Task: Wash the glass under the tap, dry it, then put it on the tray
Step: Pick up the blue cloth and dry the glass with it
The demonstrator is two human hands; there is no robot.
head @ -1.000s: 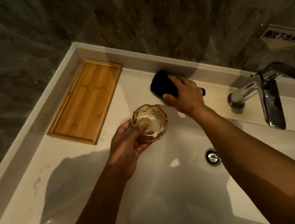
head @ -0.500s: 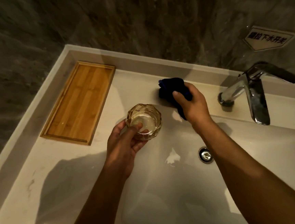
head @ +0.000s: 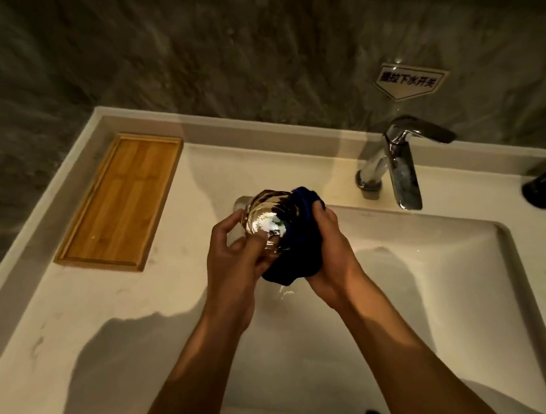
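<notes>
Left hand (head: 228, 260) grips the glass (head: 268, 222) above the basin (head: 436, 275), mouth tilted toward the camera. Right hand (head: 330, 251) grips a dark cloth (head: 297, 254) pressed against the glass. The wooden tray (head: 119, 202) lies on the counter (head: 62, 340), well apart to the left

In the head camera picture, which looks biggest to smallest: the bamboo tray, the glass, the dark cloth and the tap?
1. bamboo tray, clearly largest.
2. dark cloth and tap: look alike; the cloth is bunched and partly hidden.
3. glass, smallest, though the left hand covers part.
</notes>
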